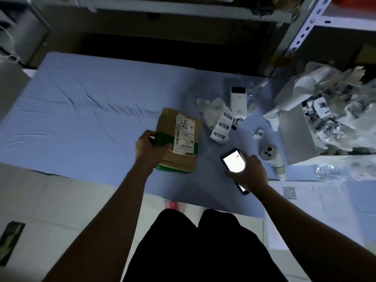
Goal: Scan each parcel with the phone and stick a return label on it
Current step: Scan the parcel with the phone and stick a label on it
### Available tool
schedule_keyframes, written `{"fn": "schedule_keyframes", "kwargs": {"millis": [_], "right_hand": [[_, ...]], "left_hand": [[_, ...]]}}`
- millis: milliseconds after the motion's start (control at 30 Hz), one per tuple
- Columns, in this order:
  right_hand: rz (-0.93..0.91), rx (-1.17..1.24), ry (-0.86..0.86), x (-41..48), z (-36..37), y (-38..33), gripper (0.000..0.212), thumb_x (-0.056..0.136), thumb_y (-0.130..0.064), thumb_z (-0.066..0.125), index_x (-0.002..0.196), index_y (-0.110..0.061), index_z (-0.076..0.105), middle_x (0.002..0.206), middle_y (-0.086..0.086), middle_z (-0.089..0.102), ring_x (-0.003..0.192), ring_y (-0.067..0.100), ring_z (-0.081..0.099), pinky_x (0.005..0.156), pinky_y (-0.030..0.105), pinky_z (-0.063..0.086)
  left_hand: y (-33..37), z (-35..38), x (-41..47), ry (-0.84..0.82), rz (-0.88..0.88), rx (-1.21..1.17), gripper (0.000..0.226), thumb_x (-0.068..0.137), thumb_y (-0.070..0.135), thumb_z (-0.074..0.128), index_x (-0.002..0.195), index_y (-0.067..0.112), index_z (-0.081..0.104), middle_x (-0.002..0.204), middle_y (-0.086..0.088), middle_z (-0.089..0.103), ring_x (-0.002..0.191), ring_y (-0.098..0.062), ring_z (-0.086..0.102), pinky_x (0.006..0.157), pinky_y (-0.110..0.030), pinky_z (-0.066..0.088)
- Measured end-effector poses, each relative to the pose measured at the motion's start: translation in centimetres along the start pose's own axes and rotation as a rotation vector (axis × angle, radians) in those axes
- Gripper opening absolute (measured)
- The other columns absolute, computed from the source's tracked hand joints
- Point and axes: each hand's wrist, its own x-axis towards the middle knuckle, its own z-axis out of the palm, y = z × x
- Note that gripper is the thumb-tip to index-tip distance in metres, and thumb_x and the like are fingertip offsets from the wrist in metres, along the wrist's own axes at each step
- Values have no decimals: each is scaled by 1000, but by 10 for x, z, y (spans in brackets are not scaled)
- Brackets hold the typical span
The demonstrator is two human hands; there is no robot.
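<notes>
Right hand (251, 174): 1 phone (233, 161); left hand (149, 147): 1 parcel (181, 159).

A blue, wrinkled cloth covered the surface (81, 110). Toward its far right lay a white handheld device (237, 102) with a dark screen. Right of it stood a white box (295, 139) heaped with crumpled paper (335, 110). Just beside the box's near left corner rested a round white plug (268, 152). A sheet with a QR code (317, 200) lay near right, and a perforated shelf post (307, 25) rose far right.
</notes>
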Motion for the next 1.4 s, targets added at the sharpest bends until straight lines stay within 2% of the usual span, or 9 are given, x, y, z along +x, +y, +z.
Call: {"fn": "schedule_keyframes", "kwargs": {"millis": [167, 333, 433, 533, 767, 833, 1000, 1233, 1400], "right_hand": [[-258, 88, -20, 2, -26, -31, 97, 67, -61, 80, 151, -39, 36, 105, -4, 40, 100, 22, 50, 77, 32, 40], [-403, -149, -61, 0, -48, -60, 101, 66, -59, 82, 152, -42, 31, 139, 1, 45, 124, 23, 50, 84, 31, 41], [-427, -168, -30, -9, -56, -68, 100, 65, -56, 82, 151, -41, 33, 146, 1, 42, 130, 24, 48, 92, 35, 44], [-410, -177, -32, -16, -62, -72, 102, 66, -54, 83, 152, -39, 32, 149, 2, 39, 132, 25, 47, 98, 41, 51], [-367, -227, 14, -21, -66, -77, 100, 65, -56, 82, 150, -43, 31, 137, 0, 45, 113, 20, 54, 84, 41, 57], [-346, -223, 18, -20, -62, -76, 100, 65, -57, 81, 150, -42, 32, 132, 1, 47, 107, 18, 53, 82, 40, 56], [-170, -161, 12, -15, -41, -54, 101, 62, -66, 79, 150, -38, 37, 105, -6, 42, 93, 15, 48, 72, 32, 45], [116, -142, 5, -12, 4, -4, 97, 62, -66, 81, 147, -38, 42, 112, 4, 50, 111, 28, 55, 82, 39, 53], [115, -148, 3, 3, 20, 2, 101, 66, -63, 82, 151, -35, 37, 122, 8, 50, 117, 29, 51, 83, 42, 55]], "left_hand": [[-11, -24, -6, 104, 19, -3, 44, 69, 22, 89, 107, 18, 67, 89, -2, 68, 75, -18, 62, 52, -20, 42], [-23, -42, -3, 142, 6, -28, 49, 70, 21, 87, 115, 16, 69, 89, -2, 69, 82, -24, 66, 67, -31, 56], [-30, -47, 1, 133, 39, -31, 49, 70, 23, 86, 117, 17, 70, 94, -5, 69, 86, -26, 66, 69, -33, 56], [-32, -50, 7, 111, 94, 2, 54, 71, 25, 87, 121, 16, 69, 103, -4, 68, 90, -24, 64, 71, -32, 54], [-34, -58, 15, 114, 164, 59, 54, 72, 24, 87, 122, 14, 70, 97, -2, 59, 86, -23, 61, 71, -31, 51], [-35, -57, 18, 112, 184, 79, 49, 73, 25, 86, 118, 13, 70, 96, -4, 62, 87, -25, 63, 72, -32, 53], [-33, -49, 31, 27, 178, 36, 55, 79, 28, 83, 130, 16, 64, 112, -7, 64, 97, -26, 62, 76, -37, 55], [-29, -20, 40, -87, 162, 158, 44, 87, 36, 74, 126, 16, 68, 113, -10, 66, 96, -26, 61, 77, -32, 49], [-26, -2, 32, -102, 118, 151, 44, 86, 38, 75, 125, 19, 69, 106, -4, 70, 90, -21, 64, 76, -32, 54]]}}
